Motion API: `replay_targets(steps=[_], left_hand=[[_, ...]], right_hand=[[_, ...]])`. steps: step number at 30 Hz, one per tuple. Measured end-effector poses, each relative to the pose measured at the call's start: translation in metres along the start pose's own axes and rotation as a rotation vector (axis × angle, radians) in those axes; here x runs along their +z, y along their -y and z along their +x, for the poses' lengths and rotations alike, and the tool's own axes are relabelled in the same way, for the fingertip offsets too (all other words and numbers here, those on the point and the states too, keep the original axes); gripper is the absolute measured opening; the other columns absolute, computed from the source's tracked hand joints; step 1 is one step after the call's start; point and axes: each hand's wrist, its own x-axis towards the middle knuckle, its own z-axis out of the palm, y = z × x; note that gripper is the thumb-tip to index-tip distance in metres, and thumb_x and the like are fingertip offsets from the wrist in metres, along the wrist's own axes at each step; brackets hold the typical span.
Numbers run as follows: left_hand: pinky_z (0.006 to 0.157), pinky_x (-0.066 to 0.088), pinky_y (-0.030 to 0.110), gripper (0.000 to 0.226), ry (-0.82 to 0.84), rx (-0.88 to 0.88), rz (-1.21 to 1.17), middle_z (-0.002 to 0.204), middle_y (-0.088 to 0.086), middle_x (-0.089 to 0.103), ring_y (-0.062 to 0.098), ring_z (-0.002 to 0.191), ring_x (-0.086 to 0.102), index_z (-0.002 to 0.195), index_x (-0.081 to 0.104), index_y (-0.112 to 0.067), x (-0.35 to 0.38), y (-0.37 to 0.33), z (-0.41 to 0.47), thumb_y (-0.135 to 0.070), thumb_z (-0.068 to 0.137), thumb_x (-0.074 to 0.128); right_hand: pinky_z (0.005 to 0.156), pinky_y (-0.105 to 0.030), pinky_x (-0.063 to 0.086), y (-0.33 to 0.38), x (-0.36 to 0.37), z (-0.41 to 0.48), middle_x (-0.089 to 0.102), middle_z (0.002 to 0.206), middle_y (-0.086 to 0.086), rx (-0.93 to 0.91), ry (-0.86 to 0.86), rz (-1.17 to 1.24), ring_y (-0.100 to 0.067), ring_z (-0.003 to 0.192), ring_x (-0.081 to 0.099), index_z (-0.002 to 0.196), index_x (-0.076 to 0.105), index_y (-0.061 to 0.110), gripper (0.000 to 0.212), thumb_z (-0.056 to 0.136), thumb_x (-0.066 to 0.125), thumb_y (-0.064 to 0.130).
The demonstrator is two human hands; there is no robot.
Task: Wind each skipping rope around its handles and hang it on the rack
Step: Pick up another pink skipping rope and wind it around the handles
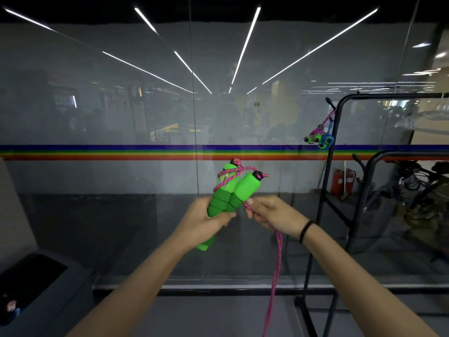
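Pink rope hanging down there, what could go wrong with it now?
The pink rope has only a few loose turns near the tops of the green handles, so they might slip off. The long tail below the right hand hangs toward the floor and could snag or get stepped on. The left hand alone grips both handles, whose tops splay apart; wraps may loosen.

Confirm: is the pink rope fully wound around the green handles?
No: only a few turns cross the green handles, and a long length of pink rope hangs from the right hand.
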Motion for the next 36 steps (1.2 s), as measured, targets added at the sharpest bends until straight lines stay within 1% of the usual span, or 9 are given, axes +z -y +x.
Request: replay_targets(steps=[8, 13, 18, 20, 23, 25, 29, 32, 36], left_hand=[[0.044, 0.034, 0.015, 0.014, -0.082, -0.029, 0.366, 0.058, 0.001, 0.057, 0.012, 0.053, 0.054, 0.066, 0.055, -0.012, 0.006, 0.012, 0.000, -0.017, 0.077, 0.061], [0.073, 0.048, 0.033, 0.018, 0.037, -0.041, 0.720, 0.095, 0.010, 0.069, 0.032, 0.094, 0.064, 0.092, 0.064, -0.019, 0.015, 0.013, -0.007, -0.019, 0.075, 0.058], [0.093, 0.033, 0.032, 0.030, 0.252, 0.200, 1.064, 0.102, 0.006, 0.066, 0.026, 0.102, 0.057, 0.100, 0.062, -0.020, 0.018, 0.010, -0.006, -0.006, 0.077, 0.051], [0.100, 0.028, 0.033, 0.027, 0.390, 0.295, 1.026, 0.101, 0.000, 0.064, 0.019, 0.103, 0.054, 0.097, 0.061, -0.020, 0.013, 0.011, -0.004, -0.007, 0.077, 0.051], [0.109, 0.016, 0.033, 0.013, 0.492, 0.353, 0.810, 0.095, -0.002, 0.062, 0.010, 0.102, 0.050, 0.088, 0.059, -0.019, 0.006, 0.007, -0.004, -0.011, 0.078, 0.055], [0.103, 0.025, 0.026, 0.009, 0.486, 0.355, 0.618, 0.085, -0.008, 0.058, 0.000, 0.090, 0.051, 0.081, 0.056, -0.021, 0.002, 0.002, -0.005, -0.013, 0.077, 0.059], [0.058, 0.039, 0.016, 0.018, 0.388, 0.229, 0.184, 0.065, -0.012, 0.056, -0.003, 0.058, 0.050, 0.074, 0.060, -0.023, 0.000, -0.008, -0.012, -0.008, 0.075, 0.071], [0.072, 0.050, 0.017, 0.030, 0.233, 0.124, -0.024, 0.090, -0.009, 0.070, 0.002, 0.078, 0.064, 0.101, 0.066, -0.017, 0.002, -0.010, -0.011, -0.012, 0.073, 0.076], [0.063, 0.052, 0.021, 0.025, 0.043, 0.004, -0.086, 0.078, -0.005, 0.071, 0.003, 0.068, 0.066, 0.097, 0.066, -0.017, 0.004, -0.008, -0.009, -0.017, 0.074, 0.077]], right_hand=[[0.062, -0.024, 0.031, 0.025, 0.009, -0.018, 0.041, 0.062, 0.008, 0.009, 0.182, -0.802, -0.017, 0.069, 0.048, 0.061, 0.037, 0.024, 0.035, 0.095, 0.045, 0.029], [0.073, -0.026, 0.037, 0.040, 0.015, -0.028, 0.057, 0.091, -0.009, -0.029, 0.294, -0.902, -0.026, 0.093, 0.056, 0.096, 0.060, 0.007, 0.018, 0.093, 0.048, 0.021], [0.065, -0.025, 0.044, 0.044, 0.003, -0.016, 0.062, 0.074, -0.001, -0.088, 0.316, -0.866, -0.008, 0.067, 0.055, 0.090, 0.069, 0.009, 0.023, 0.088, 0.058, 0.029], [0.059, -0.013, 0.039, 0.041, -0.003, -0.011, 0.060, 0.065, 0.009, -0.108, 0.330, -0.710, 0.001, 0.058, 0.051, 0.083, 0.070, 0.013, 0.020, 0.082, 0.067, 0.033], [0.061, -0.023, 0.037, 0.026, -0.010, -0.003, 0.062, 0.067, 0.000, -0.096, 0.324, -0.334, -0.008, 0.061, 0.050, 0.075, 0.070, 0.020, 0.009, 0.077, 0.072, 0.029], [0.052, -0.022, 0.038, 0.016, -0.012, 0.000, 0.063, 0.062, 0.005, -0.091, 0.288, -0.073, -0.009, 0.055, 0.051, 0.073, 0.068, 0.022, 0.007, 0.080, 0.068, 0.021], [0.059, -0.016, 0.049, -0.004, -0.012, 0.000, 0.070, 0.066, 0.008, -0.105, 0.158, 0.258, -0.001, 0.061, 0.063, 0.070, 0.072, 0.019, 0.014, 0.075, 0.066, 0.008], [0.047, -0.014, 0.045, -0.015, -0.003, -0.001, 0.062, 0.053, 0.008, -0.086, 0.085, 0.416, -0.001, 0.048, 0.056, 0.063, 0.066, 0.017, 0.012, 0.066, 0.073, 0.026], [0.036, -0.011, 0.021, -0.017, 0.010, -0.001, 0.030, 0.042, 0.012, 0.025, 0.073, 0.312, -0.001, 0.035, 0.022, 0.061, 0.039, 0.013, 0.038, 0.099, 0.036, 0.018]])
